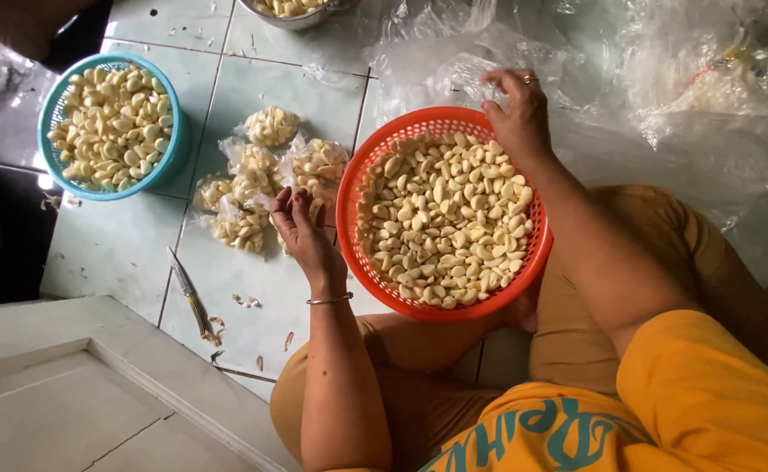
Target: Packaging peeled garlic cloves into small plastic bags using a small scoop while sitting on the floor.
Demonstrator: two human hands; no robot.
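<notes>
An orange plastic basket (pixel 349 197) full of peeled garlic cloves sits on the tiled floor between my knees. My left hand (pixel 302 229) hovers just left of its rim, palm up, fingers loosely curled, nothing visibly in it. My right hand (pixel 517 114) reaches past the basket's far rim and pinches a clear plastic bag (pixel 463 74) from the pile of empty bags. Several filled clear bags of garlic (pixel 253 188) lie on the floor left of the orange basket, close to my left hand.
A turquoise basket (pixel 174 149) of peeled garlic stands at the far left. A small knife (pixel 190 301) lies on the tiles near garlic skins. A metal bowl (pixel 292 19) of cloves sits at the top edge. Crumpled clear plastic (pixel 690 96) covers the right. A raised grey step (pixel 96 385) is lower left.
</notes>
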